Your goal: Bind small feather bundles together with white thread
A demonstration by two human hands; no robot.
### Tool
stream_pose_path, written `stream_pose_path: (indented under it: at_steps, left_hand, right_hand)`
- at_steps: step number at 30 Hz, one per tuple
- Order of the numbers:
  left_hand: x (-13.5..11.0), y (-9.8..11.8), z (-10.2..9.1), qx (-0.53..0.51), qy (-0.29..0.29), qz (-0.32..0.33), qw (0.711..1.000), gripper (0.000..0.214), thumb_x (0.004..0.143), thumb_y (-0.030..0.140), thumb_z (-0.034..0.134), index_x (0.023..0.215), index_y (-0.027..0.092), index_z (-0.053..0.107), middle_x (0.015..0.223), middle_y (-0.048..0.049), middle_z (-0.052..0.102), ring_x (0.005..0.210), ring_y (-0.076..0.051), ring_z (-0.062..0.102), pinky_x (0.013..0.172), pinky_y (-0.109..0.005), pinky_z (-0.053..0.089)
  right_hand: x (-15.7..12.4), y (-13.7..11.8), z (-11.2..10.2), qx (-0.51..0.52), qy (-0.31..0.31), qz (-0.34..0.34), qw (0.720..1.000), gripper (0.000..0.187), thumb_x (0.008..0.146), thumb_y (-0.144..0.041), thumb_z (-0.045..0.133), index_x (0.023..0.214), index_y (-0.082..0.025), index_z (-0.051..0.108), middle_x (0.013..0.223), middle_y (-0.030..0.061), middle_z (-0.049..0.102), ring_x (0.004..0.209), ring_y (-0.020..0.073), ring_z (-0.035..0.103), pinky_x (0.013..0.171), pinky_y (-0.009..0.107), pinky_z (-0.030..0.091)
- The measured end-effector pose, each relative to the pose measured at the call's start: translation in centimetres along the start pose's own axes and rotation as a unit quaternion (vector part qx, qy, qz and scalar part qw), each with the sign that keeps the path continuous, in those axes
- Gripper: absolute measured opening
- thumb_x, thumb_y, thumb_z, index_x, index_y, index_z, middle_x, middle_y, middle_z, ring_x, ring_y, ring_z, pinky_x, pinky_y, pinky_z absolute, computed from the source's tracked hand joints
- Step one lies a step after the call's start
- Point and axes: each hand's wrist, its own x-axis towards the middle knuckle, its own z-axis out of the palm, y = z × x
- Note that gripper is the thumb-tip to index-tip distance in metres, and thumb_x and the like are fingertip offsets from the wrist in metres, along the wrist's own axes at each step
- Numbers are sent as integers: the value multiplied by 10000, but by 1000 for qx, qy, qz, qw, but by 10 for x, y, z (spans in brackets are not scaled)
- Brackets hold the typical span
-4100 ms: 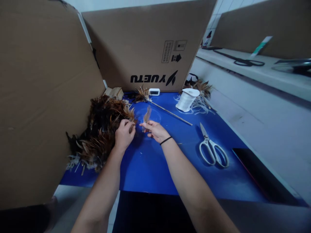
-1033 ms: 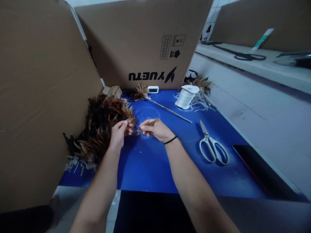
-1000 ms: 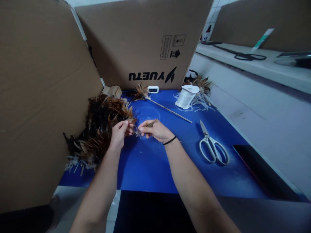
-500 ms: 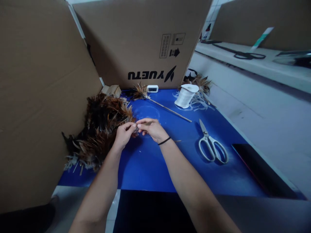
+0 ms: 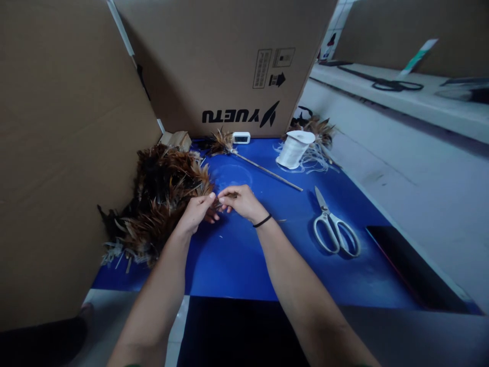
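Observation:
Over the blue table, my left hand (image 5: 197, 210) and my right hand (image 5: 244, 202) meet fingertip to fingertip. My right hand pinches a small brown feather (image 5: 231, 195), mostly covered by its fingers. The thumb and index finger of my left hand close at the same spot, its lower fingers slightly apart; what lies in that pinch is too small to make out. Close beside my left hand lies a large heap of brown and black feathers (image 5: 168, 176), with pale quill ends at its near side.
Beyond my hands lies a feather-tipped stick (image 5: 267, 172) by a small white display (image 5: 241, 137). To the right are a spool of white ribbon (image 5: 294, 152), more feathers (image 5: 319, 130), scissors (image 5: 333, 227) and a dark flat panel (image 5: 416, 270). Cardboard (image 5: 221, 61) walls the back and left.
My fingertips have drawn slightly apart, and the lower fingers of my left hand have loosened downward. The view has shifted a little; the things on the table stay where they were.

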Motion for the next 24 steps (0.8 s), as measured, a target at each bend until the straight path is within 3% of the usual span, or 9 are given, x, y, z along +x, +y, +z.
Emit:
stream_pose_path:
  at_steps: [5, 20, 24]
  left_hand:
    - [-1, 1, -2, -16, -53, -39, 998, 461, 682, 533, 690, 792, 85, 681, 755, -110, 695, 487, -97, 581, 416, -191, 434]
    - [-2, 1, -4, -24, -97, -61, 993, 391, 628, 438, 770, 737, 70, 693, 677, -83, 671, 478, -59, 503, 442, -180, 419]
    - [0, 0, -7, -61, -118, -77, 988, 502, 688, 548, 681, 860, 76, 701, 770, -126, 690, 524, -88, 542, 445, -195, 428]
  right_hand:
    - [0, 0, -1, -76, -5, -28, 997, 98, 694, -119, 612, 726, -164, 693, 538, 0, 613, 506, 125, 584, 489, 247, 472]
    - [-4, -6, -1, -276, -7, -100, 956, 200, 735, -39, 561, 771, -177, 701, 652, 1, 680, 641, 122, 623, 655, 245, 453]
    - [-5, -7, -3, -274, -19, -122, 954, 210, 748, -23, 548, 777, -172, 694, 700, 7, 691, 663, 122, 636, 658, 240, 453]
